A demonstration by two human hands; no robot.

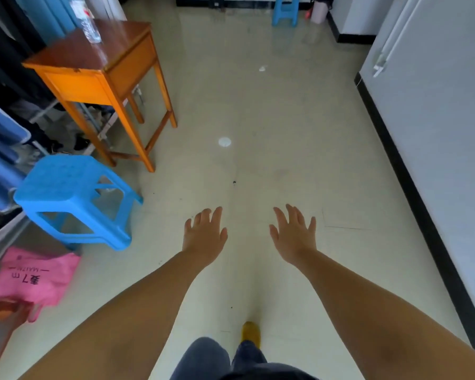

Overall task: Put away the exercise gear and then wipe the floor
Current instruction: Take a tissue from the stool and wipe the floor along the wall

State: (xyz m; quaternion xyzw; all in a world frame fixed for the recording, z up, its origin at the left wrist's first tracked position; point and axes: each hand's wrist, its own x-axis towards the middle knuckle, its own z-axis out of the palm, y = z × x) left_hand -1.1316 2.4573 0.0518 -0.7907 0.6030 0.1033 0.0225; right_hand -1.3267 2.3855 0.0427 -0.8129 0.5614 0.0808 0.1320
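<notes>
Now I see both arms stretched forward and down over the floor (272, 111), palms turned to it. My left hand (205, 235) has its fingers straight and a little spread, and it holds nothing. My right hand (294, 235) is the same, fingers spread wide, nothing in it. The two hands are near each other but apart, and I cannot tell if they touch the floor or hang above it.

To my left lies a pink bag (35, 279) with dark printing; I can read a "7" and some characters upside down, but the small line above them is too blurred. A blue stool (66, 187) stands beside it, and just behind the stool is an orange wooden desk (93, 64) with a clear plastic bottle (89, 26) on top. I cannot tell what is inside the bottle.

On the floor ahead of my hands is a small white round thing (225, 142), and farther away a white scrap (262, 68). A second blue stool (285, 9) and a pale pink bin (319, 10) stand by the far wall. I cannot make out any exercise gear.
</notes>
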